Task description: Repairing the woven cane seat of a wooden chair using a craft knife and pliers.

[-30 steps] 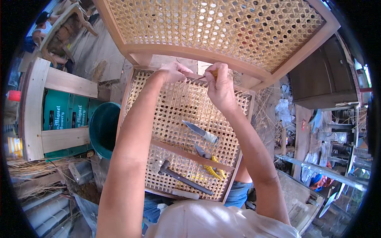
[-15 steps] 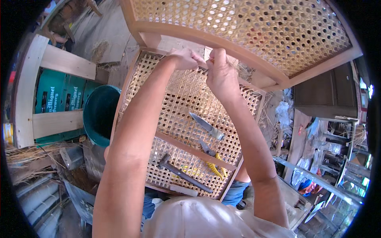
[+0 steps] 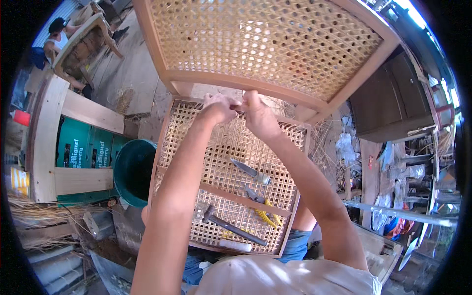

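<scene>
A wooden chair frame with a woven cane seat [image 3: 216, 147] lies in front of me, its cane backrest [image 3: 231, 39] rising beyond. At the far rail of the seat my left hand [image 3: 219, 107] is closed, fingers bent in a pinch. Close beside it my right hand [image 3: 259, 117] is curled into a fist against the same rail. Whatever they grip is too small and hidden to name. On the cane between my forearms lie a knife [image 3: 250, 170], yellow-handled snips [image 3: 263, 206], a hammer [image 3: 233, 230] and a white cylindrical piece [image 3: 236, 245].
Left of the seat stands a dark green bucket [image 3: 129, 172], beside green crates [image 3: 81, 147] behind a pale wooden frame [image 3: 44, 142]. A person [image 3: 59, 42] sits at the far left near another chair frame [image 3: 86, 32]. A dark cabinet [image 3: 393, 98] stands at right, with loose straw about.
The view has tilted and shifted, so the chair sits lower and a person shows at upper left. Both hands stay together at the far rail; the tools lie as before.
</scene>
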`<state>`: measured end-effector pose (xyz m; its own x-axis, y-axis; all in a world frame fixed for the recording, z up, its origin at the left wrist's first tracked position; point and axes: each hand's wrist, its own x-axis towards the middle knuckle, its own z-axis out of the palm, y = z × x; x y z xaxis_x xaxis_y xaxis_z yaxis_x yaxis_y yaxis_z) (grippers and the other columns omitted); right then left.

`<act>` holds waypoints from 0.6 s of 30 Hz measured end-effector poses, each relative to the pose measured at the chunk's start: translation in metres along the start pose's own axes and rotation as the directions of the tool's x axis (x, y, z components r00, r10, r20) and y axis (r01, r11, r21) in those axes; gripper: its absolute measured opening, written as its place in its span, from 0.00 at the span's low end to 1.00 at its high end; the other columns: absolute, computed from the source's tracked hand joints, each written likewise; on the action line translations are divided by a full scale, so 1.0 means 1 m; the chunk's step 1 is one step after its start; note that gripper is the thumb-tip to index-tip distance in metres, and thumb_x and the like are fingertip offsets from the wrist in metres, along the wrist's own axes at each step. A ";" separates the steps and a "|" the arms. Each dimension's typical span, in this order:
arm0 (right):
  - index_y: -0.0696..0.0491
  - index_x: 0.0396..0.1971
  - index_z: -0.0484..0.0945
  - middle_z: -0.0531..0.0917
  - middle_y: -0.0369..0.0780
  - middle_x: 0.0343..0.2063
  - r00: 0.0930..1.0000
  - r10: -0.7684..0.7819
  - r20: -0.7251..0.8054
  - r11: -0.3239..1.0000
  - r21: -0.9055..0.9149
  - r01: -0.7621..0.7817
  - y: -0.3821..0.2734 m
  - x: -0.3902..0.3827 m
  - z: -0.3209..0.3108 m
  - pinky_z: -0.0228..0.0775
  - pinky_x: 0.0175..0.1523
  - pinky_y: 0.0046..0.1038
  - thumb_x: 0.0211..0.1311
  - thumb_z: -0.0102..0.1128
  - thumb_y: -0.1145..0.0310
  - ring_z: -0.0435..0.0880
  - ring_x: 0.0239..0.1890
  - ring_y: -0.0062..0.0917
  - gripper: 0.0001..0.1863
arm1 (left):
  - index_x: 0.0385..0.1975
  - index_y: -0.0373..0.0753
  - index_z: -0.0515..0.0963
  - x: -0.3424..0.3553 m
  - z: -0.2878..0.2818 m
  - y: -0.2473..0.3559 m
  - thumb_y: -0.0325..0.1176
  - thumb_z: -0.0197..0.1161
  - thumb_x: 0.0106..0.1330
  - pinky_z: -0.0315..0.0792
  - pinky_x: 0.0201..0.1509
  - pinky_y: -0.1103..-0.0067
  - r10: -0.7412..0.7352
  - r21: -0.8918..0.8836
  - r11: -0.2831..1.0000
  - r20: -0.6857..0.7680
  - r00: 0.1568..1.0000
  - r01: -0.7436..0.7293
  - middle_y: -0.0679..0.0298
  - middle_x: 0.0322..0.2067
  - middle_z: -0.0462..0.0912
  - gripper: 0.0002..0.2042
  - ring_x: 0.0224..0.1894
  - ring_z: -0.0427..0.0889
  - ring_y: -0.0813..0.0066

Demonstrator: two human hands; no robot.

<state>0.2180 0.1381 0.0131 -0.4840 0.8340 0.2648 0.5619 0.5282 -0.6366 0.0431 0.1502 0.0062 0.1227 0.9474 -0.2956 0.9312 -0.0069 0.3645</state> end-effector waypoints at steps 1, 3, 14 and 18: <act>0.54 0.50 0.64 0.83 0.56 0.35 0.997 0.000 0.078 0.999 -0.042 0.004 -0.005 0.001 -0.001 0.79 0.38 0.49 0.67 0.54 0.80 0.86 0.39 0.57 0.15 | 0.56 0.53 0.84 -0.008 0.009 0.000 0.38 0.64 0.66 0.61 0.73 0.59 0.045 0.051 0.998 -0.107 0.993 -0.040 0.61 0.52 0.86 0.18 0.61 0.79 0.70; 0.55 0.49 0.64 0.83 0.56 0.36 0.991 0.033 0.126 0.999 -0.013 -0.031 -0.015 -0.009 -0.002 0.79 0.39 0.50 0.68 0.54 0.79 0.85 0.39 0.58 0.14 | 0.55 0.49 0.85 -0.024 0.043 -0.003 0.34 0.63 0.66 0.65 0.71 0.59 0.018 0.045 0.999 -0.348 0.937 -0.003 0.59 0.52 0.86 0.18 0.60 0.80 0.68; 0.55 0.51 0.69 0.84 0.51 0.36 0.965 -0.162 -0.207 0.922 0.316 0.223 -0.048 -0.001 -0.030 0.78 0.43 0.42 0.70 0.58 0.74 0.86 0.40 0.49 0.13 | 0.40 0.39 0.84 -0.028 0.096 0.006 0.27 0.65 0.65 0.76 0.45 0.62 0.059 -0.169 0.930 -0.808 0.586 -0.327 0.59 0.34 0.82 0.06 0.40 0.81 0.54; 0.54 0.47 0.79 0.86 0.48 0.33 0.974 0.221 0.046 0.974 0.040 -0.222 -0.014 -0.020 -0.028 0.79 0.41 0.39 0.64 0.61 0.74 0.88 0.35 0.44 0.12 | 0.42 0.43 0.85 -0.024 0.092 0.013 0.29 0.66 0.66 0.78 0.47 0.65 -0.009 -0.259 0.926 -0.741 0.671 -0.274 0.62 0.36 0.84 0.07 0.41 0.82 0.57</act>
<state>0.2386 0.1187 0.0370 -0.3785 0.9217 0.0842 0.6283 0.3227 -0.7079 0.0839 0.0981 -0.0630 -0.1804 0.8729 0.4532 0.7396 -0.1834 0.6476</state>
